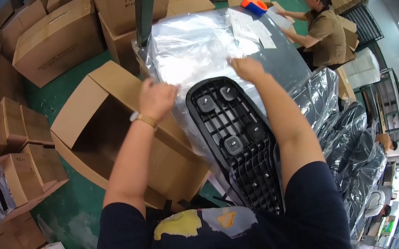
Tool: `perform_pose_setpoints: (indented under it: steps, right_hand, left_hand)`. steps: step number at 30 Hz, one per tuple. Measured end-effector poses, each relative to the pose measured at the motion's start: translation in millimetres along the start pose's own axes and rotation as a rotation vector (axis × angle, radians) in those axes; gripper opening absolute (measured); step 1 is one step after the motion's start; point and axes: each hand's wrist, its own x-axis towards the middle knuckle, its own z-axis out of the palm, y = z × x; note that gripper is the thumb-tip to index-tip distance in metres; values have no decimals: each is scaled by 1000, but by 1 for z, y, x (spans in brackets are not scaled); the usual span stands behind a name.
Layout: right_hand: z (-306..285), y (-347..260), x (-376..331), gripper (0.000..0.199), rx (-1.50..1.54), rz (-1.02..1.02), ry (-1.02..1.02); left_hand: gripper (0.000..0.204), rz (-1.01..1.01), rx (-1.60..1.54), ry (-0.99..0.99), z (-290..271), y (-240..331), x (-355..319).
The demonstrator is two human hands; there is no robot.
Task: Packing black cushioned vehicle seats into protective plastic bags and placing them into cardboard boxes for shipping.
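Left hand [158,98] and right hand [248,69] are hanging half-curled above the clear plastic [187,48] on the counter [284,65]; we cannot tell whether they are pinching it. Our black ribbed panel [234,144] is lying toward the near edge, an open carton [172,164] standing beside the left edge. We are apparently arranging plastic around the panel; the next move is calling for a firm, even hold.
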Motion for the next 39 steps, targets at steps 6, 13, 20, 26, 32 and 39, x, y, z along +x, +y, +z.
perform_pose_setpoints:
  steps: [6,13,20,26,32,39]
  right_hand:
    - [5,0,-35,58,556,206,-454]
    - [58,9,-41,40,262,-99,57]
    - [13,27,-2,35,157,58,281]
    - [30,45,-8,42,308,392,465]
    - [39,33,-84,40,591,437,582]
    - [43,-11,-224,34,575,434,456]
  left_hand:
    - [42,-184,-143,-124,21,30,-24]
    - [45,-309,-265,-111,27,51,-30]
    - [46,-211,-219,-97,1,71,14]
    - [41,-225,-131,-92,28,81,25]
    - [34,-195,-144,-36,33,91,-1]
    - [23,46,-277,98,12,94,-12]
